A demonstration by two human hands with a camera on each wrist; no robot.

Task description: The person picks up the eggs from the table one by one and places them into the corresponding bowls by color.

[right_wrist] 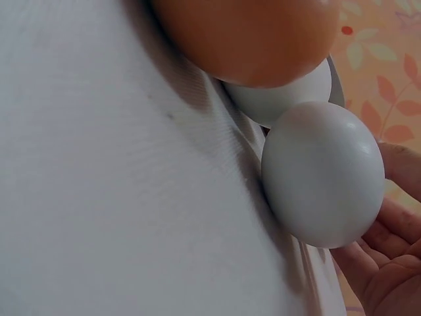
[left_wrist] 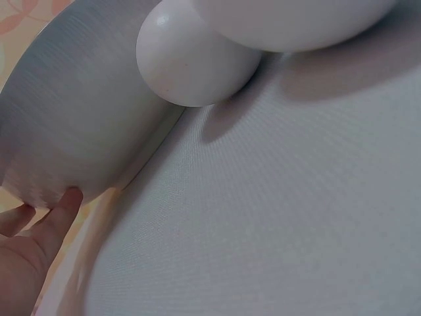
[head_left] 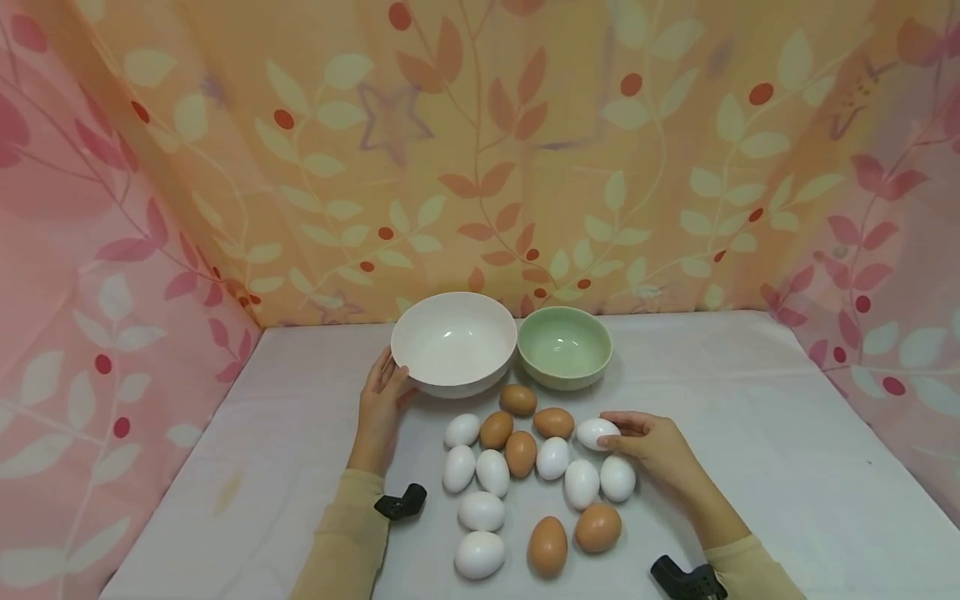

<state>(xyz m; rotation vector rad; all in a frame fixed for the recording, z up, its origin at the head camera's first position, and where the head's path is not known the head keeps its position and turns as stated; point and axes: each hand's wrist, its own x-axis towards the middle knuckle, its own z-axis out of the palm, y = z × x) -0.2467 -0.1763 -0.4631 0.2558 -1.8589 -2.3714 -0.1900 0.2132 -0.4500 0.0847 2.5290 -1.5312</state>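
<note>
OK, looked like the pick step: right hand (head_left: 660, 447) pinched white egg (head_left: 596, 433) at its fingertips, left hand (head_left: 381, 408), fingers extended, touched white bowl (head_left: 454, 337) ahead-right; next move probably needed lifting clear of neighbouring eggs (head_left: 618, 479)

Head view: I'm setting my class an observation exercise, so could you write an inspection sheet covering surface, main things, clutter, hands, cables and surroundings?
Surface: white cloth, with a faint yellowish mark at left.
Main things: white bowl and green bowl side by side; six brown eggs and nine white eggs nearer the camera.
Clutter: nothing seen.
Hands: left hand touches the white bowl's outer side; right hand pinches a white egg.
Wrists: black devices on both.
Cables: nothing seen.
Surroundings: leaf-patterned fabric, orange behind, pink at both sides.
</note>
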